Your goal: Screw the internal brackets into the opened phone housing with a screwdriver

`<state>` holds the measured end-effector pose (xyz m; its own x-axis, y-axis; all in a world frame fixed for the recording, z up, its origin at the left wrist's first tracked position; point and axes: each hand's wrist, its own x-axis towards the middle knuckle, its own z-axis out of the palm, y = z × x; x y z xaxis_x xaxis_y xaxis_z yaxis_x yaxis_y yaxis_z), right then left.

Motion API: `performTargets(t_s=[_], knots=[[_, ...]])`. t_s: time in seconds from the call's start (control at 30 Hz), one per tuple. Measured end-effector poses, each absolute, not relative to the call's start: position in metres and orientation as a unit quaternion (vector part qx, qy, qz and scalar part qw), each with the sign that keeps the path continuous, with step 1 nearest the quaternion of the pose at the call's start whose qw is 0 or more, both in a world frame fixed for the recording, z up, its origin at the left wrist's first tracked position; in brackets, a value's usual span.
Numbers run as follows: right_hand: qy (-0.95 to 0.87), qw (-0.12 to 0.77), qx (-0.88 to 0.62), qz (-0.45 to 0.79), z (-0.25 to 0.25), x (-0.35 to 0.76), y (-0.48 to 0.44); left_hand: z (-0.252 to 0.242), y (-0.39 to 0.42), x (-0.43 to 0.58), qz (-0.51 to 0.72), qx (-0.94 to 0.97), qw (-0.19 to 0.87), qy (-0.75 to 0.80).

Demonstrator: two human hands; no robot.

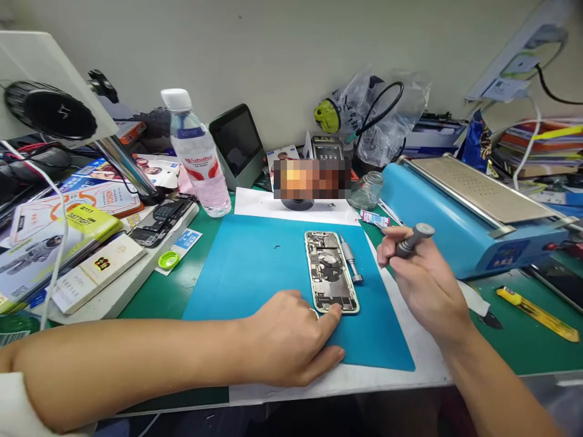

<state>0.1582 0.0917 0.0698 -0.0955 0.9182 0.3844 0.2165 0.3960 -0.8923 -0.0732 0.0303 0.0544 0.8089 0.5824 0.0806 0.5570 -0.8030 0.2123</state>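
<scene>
An opened phone (330, 270) with its insides showing lies on a blue mat (255, 267). My left hand (291, 337) rests on the mat, fingers loosely stretched, one fingertip touching the phone's near end. My right hand (421, 273) hovers to the right of the phone, closed around a grey screwdriver (412, 238) whose round cap points up and right. A second small metal driver (350, 261) lies on the mat along the phone's right side.
A water bottle (198, 155), a dark tablet (237, 145) and a glass jar (368, 189) stand behind the mat. A blue heating machine (460, 212) sits at right, a yellow utility knife (535, 312) near it. Boxes, another opened phone (161, 218) and a lamp crowd the left.
</scene>
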Motion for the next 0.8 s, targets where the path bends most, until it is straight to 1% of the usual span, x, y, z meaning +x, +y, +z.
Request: performTargets(t_s=[0.1, 0.2, 0.27, 0.5, 0.6, 0.8], knots=[[-0.645, 0.488, -0.409, 0.423, 0.072, 0.136, 0.078, 0.055, 0.031, -0.073, 0.075, 0.947, 0.089, 0.300], [-0.643, 0.482, -0.391, 0.448, 0.070, 0.120, 0.064, 0.056, 0.032, -0.073, 0.078, 0.945, 0.093, 0.303], [-0.644, 0.501, -0.385, 0.432, 0.069, 0.116, 0.058, 0.057, 0.032, -0.074, 0.079, 0.945, 0.096, 0.304], [-0.665, 0.565, -0.382, 0.305, 0.058, 0.126, 0.054, 0.055, 0.031, -0.075, 0.081, 0.946, 0.086, 0.302], [-0.671, 0.568, -0.374, 0.296, 0.053, 0.126, 0.052, 0.055, 0.030, -0.075, 0.079, 0.947, 0.080, 0.302], [-0.690, 0.559, -0.327, 0.322, 0.050, 0.116, 0.050, 0.054, 0.030, -0.074, 0.082, 0.947, 0.077, 0.302]])
